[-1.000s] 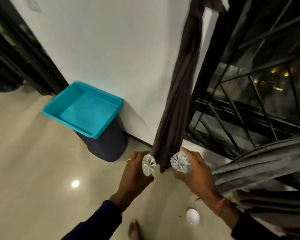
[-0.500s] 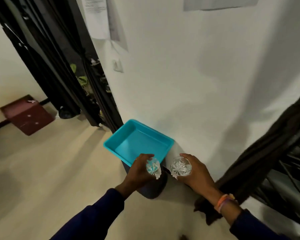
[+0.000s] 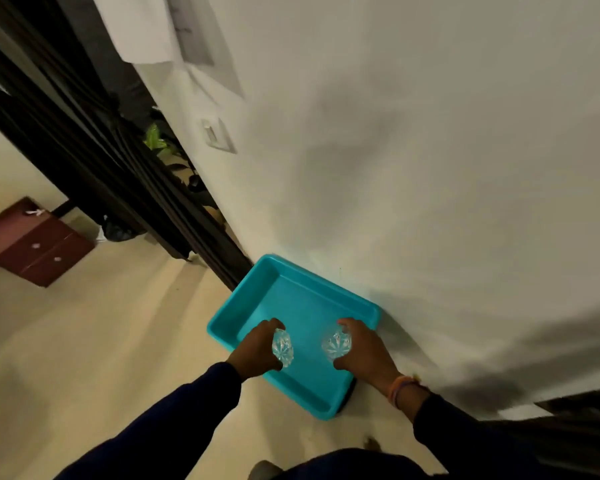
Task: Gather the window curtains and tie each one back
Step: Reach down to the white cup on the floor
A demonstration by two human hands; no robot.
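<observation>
My left hand (image 3: 257, 349) grips a clear faceted crystal knob (image 3: 282, 348). A second, matching crystal knob (image 3: 336, 345) sits in the grip of my right hand (image 3: 364, 351). Both hands hover over a turquoise plastic tray (image 3: 291, 299) that stands against the white wall. Dark gathered curtains (image 3: 94, 161) hang at the far left by a doorway, well away from both hands. A dark strip of the other curtain (image 3: 575, 407) shows at the right edge.
The tray rests on a dark round bin (image 3: 347, 398). A maroon drawer cabinet (image 3: 32, 244) stands on the beige floor at far left. A wall switch (image 3: 219, 135) and a green plant (image 3: 153, 136) lie beyond the left curtains.
The view has swung left, away from the window curtain. Both hands, still holding the knobs, have moved from beside that curtain to over the turquoise tray.
</observation>
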